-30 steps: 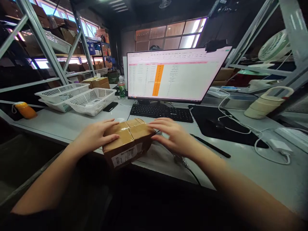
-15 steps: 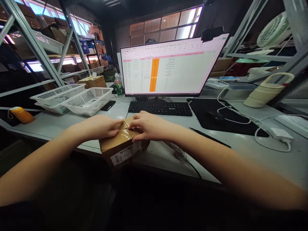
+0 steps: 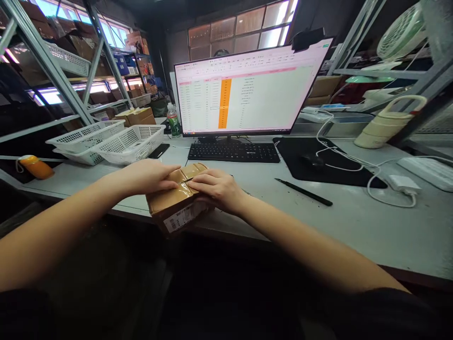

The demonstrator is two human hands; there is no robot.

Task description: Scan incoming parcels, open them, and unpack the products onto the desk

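Observation:
A taped brown cardboard box (image 3: 164, 202) sits tilted at the front edge of the desk, with a white printed label (image 3: 181, 217) on the side facing me. Across its taped top runs a narrow dark slit. My left hand (image 3: 152, 177) grips the box from the left, thumb and fingertips on the top beside the slit. My right hand (image 3: 217, 189) is closed over the right side, its fingers bent at the slit's right end. Its fingertips are partly hidden. To the right of that hand, a slim black pen-like tool (image 3: 304, 191) lies on the desk.
Behind the box stand a black keyboard (image 3: 233, 152) and a monitor (image 3: 269, 104). White baskets (image 3: 130, 144), a phone (image 3: 159, 150) and a drink bottle (image 3: 173, 121) are on the left. A mouse pad (image 3: 329, 165), white cables and a cream flask (image 3: 384, 123) occupy the right.
My right hand has shifted slightly right and lower, its fingers flatter across the top. The right forearm has dropped, uncovering the black tool and hiding the dark cable. My left hand stays on the box.

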